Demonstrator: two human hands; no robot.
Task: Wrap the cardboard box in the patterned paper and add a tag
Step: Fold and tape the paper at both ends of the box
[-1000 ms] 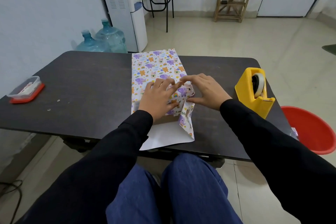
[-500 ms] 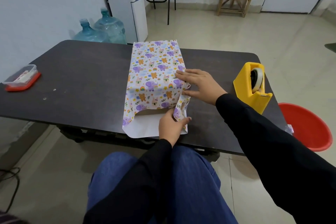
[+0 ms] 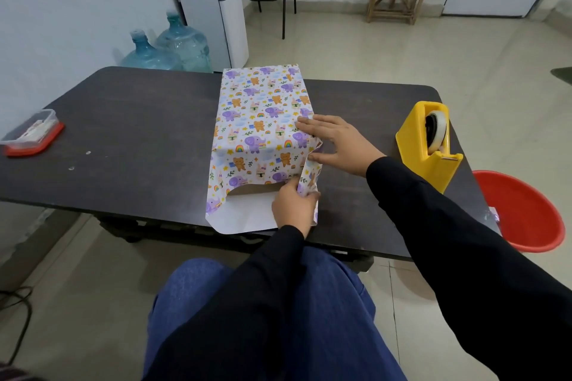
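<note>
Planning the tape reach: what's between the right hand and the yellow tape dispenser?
Only bare dark tabletop between the right hand and the tape dispenser, in the head view.

text: none legible | patterned paper (image 3: 260, 120): animal and rainbow pictures only | labels: none readable

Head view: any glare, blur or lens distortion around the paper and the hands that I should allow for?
Head view, centre: soft, even light, no glare on the patterned paper; left hand and right hand sharp, print readable. Head view, edges: wide-angle bowing curves the table rim and stretches the right sleeve.
</note>
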